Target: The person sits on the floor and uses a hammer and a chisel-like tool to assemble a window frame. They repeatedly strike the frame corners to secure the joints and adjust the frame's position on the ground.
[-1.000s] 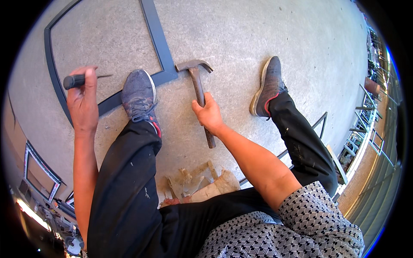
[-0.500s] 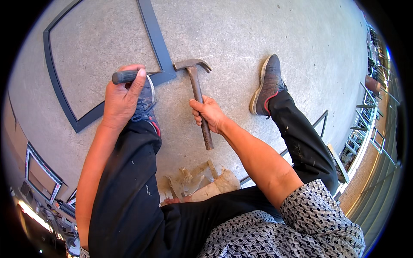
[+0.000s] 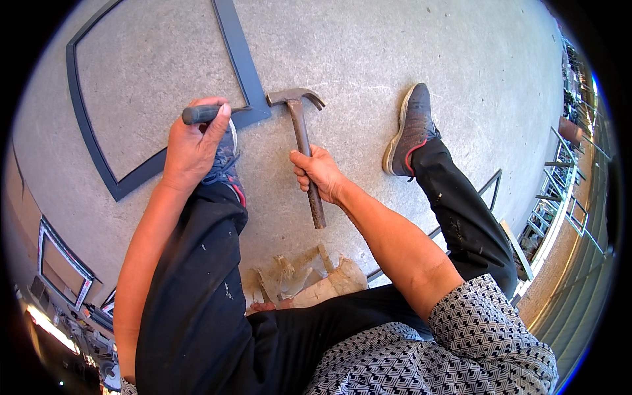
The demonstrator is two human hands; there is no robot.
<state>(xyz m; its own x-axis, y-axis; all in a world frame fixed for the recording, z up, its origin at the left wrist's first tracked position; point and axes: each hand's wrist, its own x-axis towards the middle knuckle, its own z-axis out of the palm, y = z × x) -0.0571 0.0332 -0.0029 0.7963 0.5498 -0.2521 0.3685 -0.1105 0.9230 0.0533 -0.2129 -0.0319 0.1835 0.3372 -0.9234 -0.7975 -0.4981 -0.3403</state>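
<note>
My left hand (image 3: 189, 150) is closed round the dark handle of a screwdriver (image 3: 200, 114). Its thin shaft points right, its tip at or just over the near right corner of a dark grey metal frame (image 3: 238, 60) lying on the floor. My left shoe (image 3: 226, 161) is beside that corner, partly hidden by the hand. In my right hand (image 3: 320, 174) is a worn claw hammer (image 3: 298, 125), gripped midway along its handle. The hammer's head is just right of the frame's corner, claw to the right.
My right shoe (image 3: 411, 128) stands on the concrete floor (image 3: 355, 59). Under me is a torn, stuffed-looking seat or pad (image 3: 329, 286). Another frame (image 3: 62, 263) lies at the lower left. Metal frames and bars (image 3: 559, 178) are stacked along the right edge.
My left hand and the screwdriver have shifted slightly right, toward the frame's corner. The hammer and right hand have hardly moved.
</note>
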